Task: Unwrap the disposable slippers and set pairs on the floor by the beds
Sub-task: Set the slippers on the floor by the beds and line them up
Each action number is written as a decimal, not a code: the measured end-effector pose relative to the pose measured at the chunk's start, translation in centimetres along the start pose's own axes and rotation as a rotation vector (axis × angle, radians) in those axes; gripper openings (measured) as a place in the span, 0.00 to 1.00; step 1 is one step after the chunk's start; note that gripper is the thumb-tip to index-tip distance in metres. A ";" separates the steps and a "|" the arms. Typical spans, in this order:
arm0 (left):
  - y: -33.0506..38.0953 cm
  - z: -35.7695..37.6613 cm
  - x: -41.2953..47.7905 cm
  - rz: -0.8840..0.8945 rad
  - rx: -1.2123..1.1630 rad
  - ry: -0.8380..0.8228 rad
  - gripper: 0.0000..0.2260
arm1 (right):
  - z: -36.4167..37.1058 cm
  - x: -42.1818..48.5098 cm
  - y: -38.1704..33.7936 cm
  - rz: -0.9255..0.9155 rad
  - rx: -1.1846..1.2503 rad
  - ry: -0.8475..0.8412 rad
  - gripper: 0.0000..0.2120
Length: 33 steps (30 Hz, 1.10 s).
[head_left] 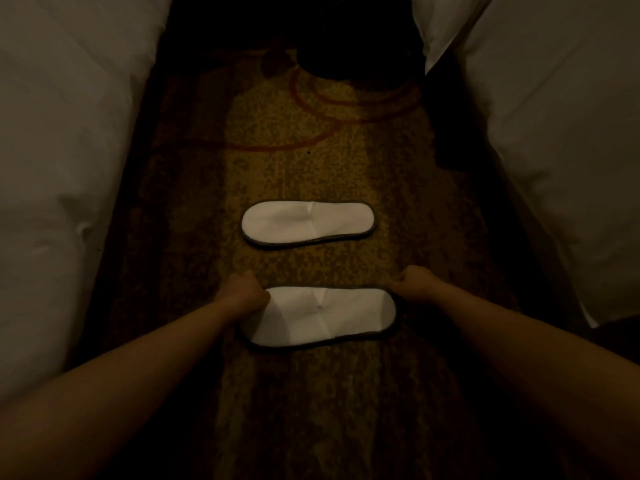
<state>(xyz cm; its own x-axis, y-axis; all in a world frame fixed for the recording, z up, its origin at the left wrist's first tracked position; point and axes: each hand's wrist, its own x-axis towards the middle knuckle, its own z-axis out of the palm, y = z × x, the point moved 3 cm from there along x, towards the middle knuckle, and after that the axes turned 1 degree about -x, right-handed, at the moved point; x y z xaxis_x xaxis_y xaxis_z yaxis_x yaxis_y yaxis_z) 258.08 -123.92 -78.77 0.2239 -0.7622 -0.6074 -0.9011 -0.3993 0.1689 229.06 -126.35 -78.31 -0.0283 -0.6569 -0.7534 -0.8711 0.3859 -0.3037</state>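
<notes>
Fingers [260, 298] of left hand [244, 291] and right hand [414, 284] pinch both ends of near slipper [322, 315]. Set it parallel to far slipper [308, 221].

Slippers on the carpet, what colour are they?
The far slipper and near slipper are white with dark edging, in the head view.

carpet [311, 174]: mottled yellow-brown, dim | red curved lines [346, 109]: on carpet, far end | dark round object [346, 39]: beyond lines | left duvet [69, 150]: white | right duvet [554, 150]: white

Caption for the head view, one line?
On carpet, left hand and right hand hold near slipper by its ends; far slipper lies beyond.
</notes>
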 end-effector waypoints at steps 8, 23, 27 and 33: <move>0.4 -1.0 0.4 0.010 0.024 -0.006 0.12 | -0.5 0.2 0.4 0.002 -0.007 0.083 0.14; 2.0 -4.5 5.5 0.008 -0.863 0.028 0.25 | -2.4 3.9 -4.8 -0.251 0.176 0.157 0.29; 2.0 -4.1 6.1 -0.027 -0.863 0.024 0.24 | -2.7 4.8 -4.7 -0.204 0.033 0.196 0.30; 2.3 -3.4 6.6 -0.077 -0.793 0.040 0.29 | -2.8 5.6 -4.0 -0.213 -0.005 0.240 0.30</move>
<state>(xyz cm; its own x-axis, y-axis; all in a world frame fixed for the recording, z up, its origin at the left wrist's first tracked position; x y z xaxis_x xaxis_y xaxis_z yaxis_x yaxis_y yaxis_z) 258.77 -131.61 -79.82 0.3012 -0.7296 -0.6139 -0.3531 -0.6834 0.6390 231.04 -133.38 -79.68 0.0407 -0.8570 -0.5137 -0.8722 0.2203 -0.4367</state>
